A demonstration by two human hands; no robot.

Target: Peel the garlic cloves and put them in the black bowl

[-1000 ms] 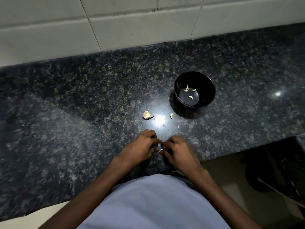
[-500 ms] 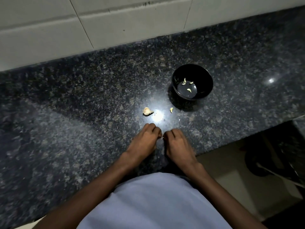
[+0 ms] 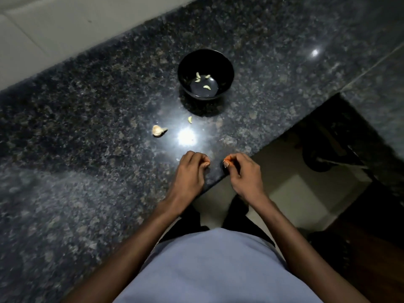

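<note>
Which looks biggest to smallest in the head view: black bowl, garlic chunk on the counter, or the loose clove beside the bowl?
1. black bowl
2. garlic chunk
3. loose clove
All three lie at a similar distance, so the order is safe.

Left hand [image 3: 190, 171] and right hand [image 3: 243, 171] apart, fingers seemingly curled.

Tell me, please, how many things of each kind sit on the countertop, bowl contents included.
Black bowl: 1
Peeled cloves in the bowl: 4
Loose clove on the granite: 1
Unpeeled garlic piece: 1
Total: 7
</note>
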